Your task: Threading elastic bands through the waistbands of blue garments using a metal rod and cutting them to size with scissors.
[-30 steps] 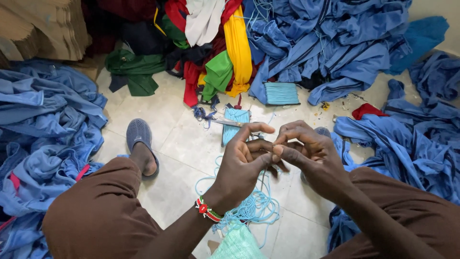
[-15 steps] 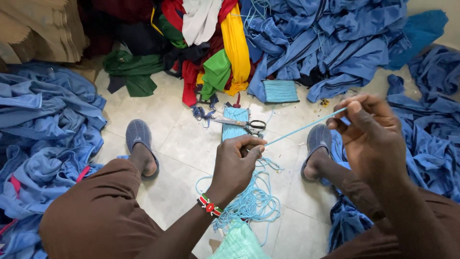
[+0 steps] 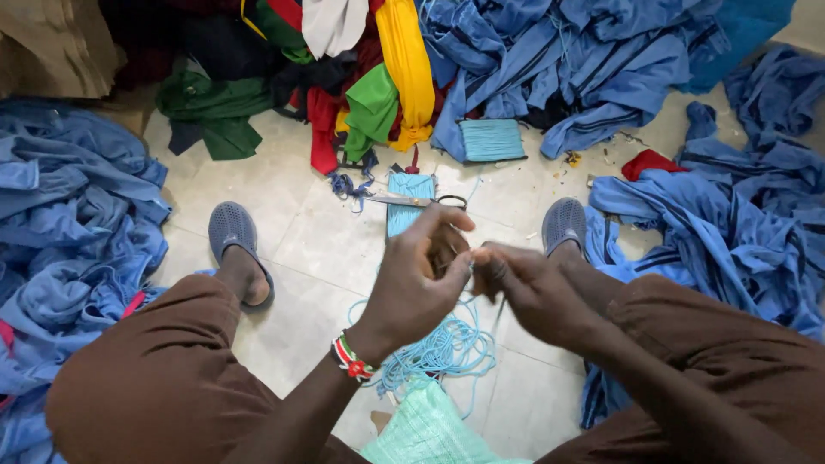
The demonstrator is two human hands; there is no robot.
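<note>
Heaps of blue garments (image 3: 77, 232) ring the pale tiled floor (image 3: 318, 249). A loose tangle of light blue cord (image 3: 443, 352) lies there below the left hand (image 3: 417, 288) and right hand (image 3: 533, 292), whose fingertips meet, pinching a barely visible strand. Scissors (image 3: 417, 201) lie beyond.

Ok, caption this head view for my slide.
Both hands meet fingertip to fingertip above tangled light-blue cord, scissors beyond.

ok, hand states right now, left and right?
Left hand: fingers pinched together at the right's fingertips; what it holds cannot be told.
Right hand: pinched shut against the left; contents hidden.
</note>
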